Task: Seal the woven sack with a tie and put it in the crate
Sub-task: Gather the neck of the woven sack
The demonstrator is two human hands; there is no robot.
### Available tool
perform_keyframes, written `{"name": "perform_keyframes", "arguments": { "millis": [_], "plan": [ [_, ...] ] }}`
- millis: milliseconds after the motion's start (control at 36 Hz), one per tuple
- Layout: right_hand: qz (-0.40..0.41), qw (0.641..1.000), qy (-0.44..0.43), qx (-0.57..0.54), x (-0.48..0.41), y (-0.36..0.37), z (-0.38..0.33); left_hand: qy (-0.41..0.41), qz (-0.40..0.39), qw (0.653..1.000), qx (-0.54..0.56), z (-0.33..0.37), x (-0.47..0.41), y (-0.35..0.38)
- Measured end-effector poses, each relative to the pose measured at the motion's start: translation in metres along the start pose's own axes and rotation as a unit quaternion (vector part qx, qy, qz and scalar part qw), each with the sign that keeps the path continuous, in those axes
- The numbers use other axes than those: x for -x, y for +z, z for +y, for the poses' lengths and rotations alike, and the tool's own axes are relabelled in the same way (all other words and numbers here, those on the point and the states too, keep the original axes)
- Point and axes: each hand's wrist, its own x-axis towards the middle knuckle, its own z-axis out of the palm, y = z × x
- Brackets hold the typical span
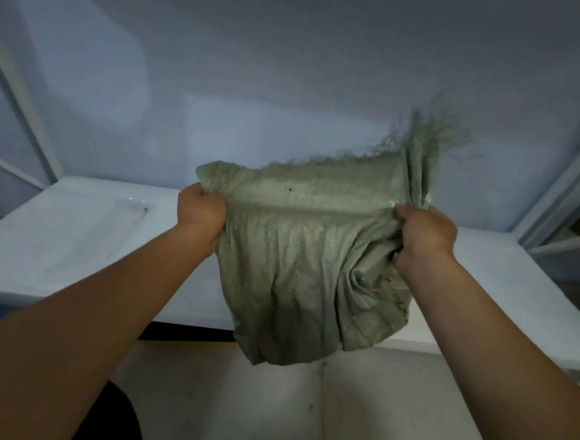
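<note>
Woven sack [310,255] hanging bottom-down, frayed mouth upward, left hand [200,210] and right hand [425,234] both fisted on its top corners

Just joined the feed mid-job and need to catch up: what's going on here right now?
A person is holding a grey-green woven sack up in the air with both hands. The left hand grips one side near the top, the right hand bunches the other side, and the frayed top edge sticks up beside it. The sack hangs limp in front of a white table. No tie is on the sack, and no crate is clearly in view.
</note>
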Motion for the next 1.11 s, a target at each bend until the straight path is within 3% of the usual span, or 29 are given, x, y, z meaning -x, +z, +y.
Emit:
{"name": "perform_keyframes", "arguments": {
  "millis": [83,250,306,417,500,611,694,750,889,944,1028,1111],
  "plan": [
    [0.000,1.000,-0.007,-0.013,-0.002,-0.001,0.001,-0.028,-0.013,0.998,0.046,0.000,-0.004,0.000],
    [-0.109,0.991,0.073,0.006,-0.028,-0.007,0.002,-0.134,-0.130,0.973,0.137,0.010,-0.002,-0.003],
    [-0.089,0.993,0.073,0.019,-0.036,-0.015,0.006,-0.132,-0.091,0.977,0.138,0.006,-0.002,-0.007],
    [0.004,0.993,-0.121,0.005,-0.030,-0.018,-0.011,-0.010,0.048,0.976,0.214,0.022,-0.002,-0.012],
    [-0.010,0.985,-0.170,0.032,-0.037,-0.022,-0.022,-0.011,0.041,0.978,0.205,0.029,-0.006,-0.018],
    [-0.001,0.999,-0.051,-0.005,-0.044,-0.034,-0.013,-0.132,0.013,0.982,0.137,0.011,-0.013,-0.022],
    [-0.037,0.996,0.009,-0.080,-0.024,-0.019,-0.023,-0.073,0.058,0.982,0.162,0.018,0.002,-0.012],
    [-0.088,0.995,0.012,-0.039,-0.011,-0.009,-0.030,-0.063,0.036,0.982,0.174,0.025,0.010,-0.005],
    [-0.225,0.945,0.162,0.171,0.008,-0.006,-0.009,-0.222,-0.148,0.963,0.047,0.024,0.029,0.001],
    [-0.229,0.946,0.140,0.180,0.010,-0.002,-0.008,-0.189,-0.167,0.967,0.036,0.020,0.029,0.004],
    [-0.209,0.969,0.067,0.116,0.010,0.007,-0.018,-0.074,-0.185,0.976,0.090,0.026,0.020,0.007],
    [-0.141,0.984,0.086,0.069,-0.003,0.000,-0.009,-0.027,-0.161,0.984,0.073,0.023,0.020,0.007]
  ]
}}
